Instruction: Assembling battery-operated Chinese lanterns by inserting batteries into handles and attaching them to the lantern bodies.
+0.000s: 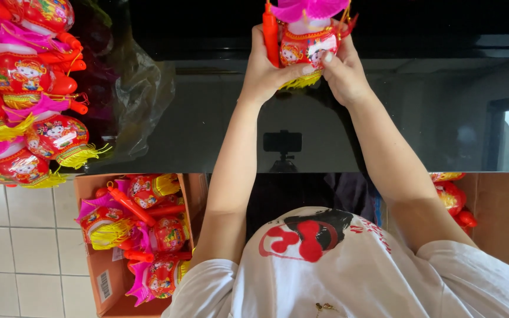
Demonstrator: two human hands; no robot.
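Red toy lantern (306,47) with a pink frilled top and yellow fringe sits over the far edge of the glossy black desk (207,118), clamped between left hand (264,68) and right hand (343,70). More lanterns (25,88) lie heaped at the desk's left end, and a cardboard box (98,277) of them stands on the tiled floor (19,247) below.

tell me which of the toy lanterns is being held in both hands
The red toy lantern at the top centre, gripped between the left hand and right hand. The others lie piled on the black table or in the boxes.
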